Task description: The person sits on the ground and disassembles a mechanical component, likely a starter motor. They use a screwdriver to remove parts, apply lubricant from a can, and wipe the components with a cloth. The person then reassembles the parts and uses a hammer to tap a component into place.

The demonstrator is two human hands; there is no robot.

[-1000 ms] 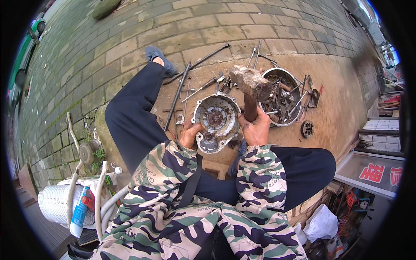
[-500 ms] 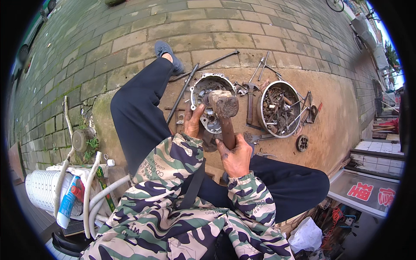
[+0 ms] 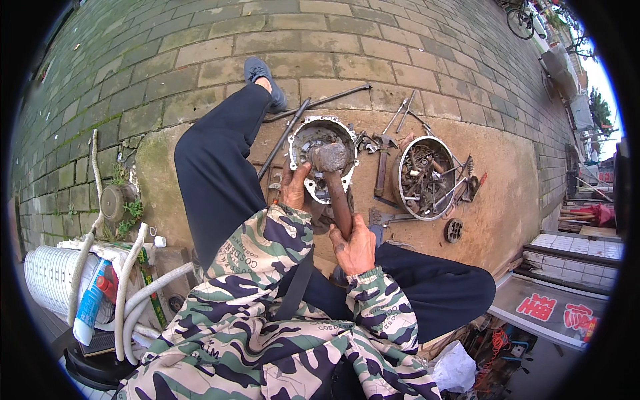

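A round, grey cast-metal housing (image 3: 321, 123) with bolt lugs along its rim sits in front of me, its hollow side up. My left hand (image 3: 293, 187) grips its near-left edge, thumb over the rim. In my right hand (image 3: 356, 247) is the brown handle of a hammer (image 3: 339, 200). Its blocky, worn head (image 3: 329, 158) is over the housing's opening and hides part of the inside. Whether the head touches anything in there, I cannot tell.
Right of the housing stands a round metal basin (image 3: 399, 179) full of parts and tools. Between them lies another hammer (image 3: 382, 167). Long bars (image 3: 283, 138) rest at the far left of the housing. A dark round part (image 3: 453, 230) lies on the ground nearer me.
The hammer head has come lower and left, over the housing's inside. My right hand has shifted slightly toward me. My left hand stays on the rim, and the whole view has shifted a little.
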